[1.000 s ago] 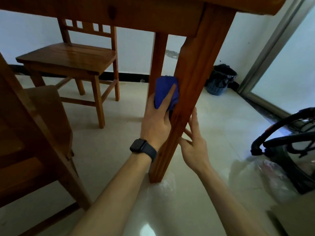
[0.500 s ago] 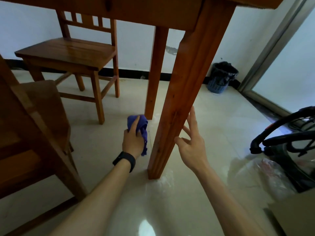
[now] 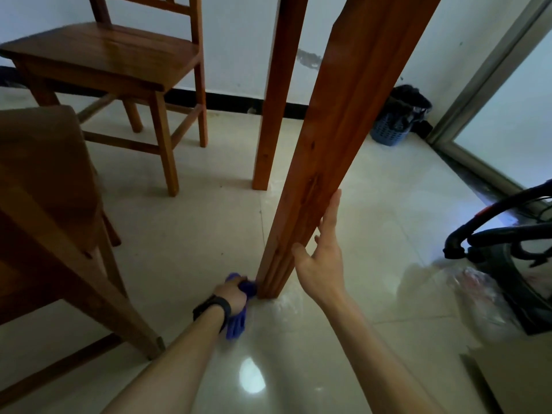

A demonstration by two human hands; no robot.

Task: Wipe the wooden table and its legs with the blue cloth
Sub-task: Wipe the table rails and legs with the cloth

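Gripping the blue cloth [image 3: 236, 324], the left hand [image 3: 232, 294] has its fingers curled round the bunched fabric and presses it against the foot of the near bench leg [image 3: 337, 144], right where the leg meets the tiled floor [image 3: 388, 204]. A loose end of the cloth hangs out below the wrist, beside a dark wristband [image 3: 213, 309]. The right hand [image 3: 324, 264] is spread flat, fingers straight and holding nothing, laid along the opposite face of the same leg a little higher up. The far bench leg [image 3: 276, 100] stands behind, nearer the white wall. A wooden chair [image 3: 119, 55] stands by the wall to the left and a second chair [image 3: 44, 174] closer in at the left edge. A blue basket bin [image 3: 391, 130] with a black liner sits in the far right corner, and a crumpled clear plastic bag [image 3: 478, 294] lies on the floor to the right.
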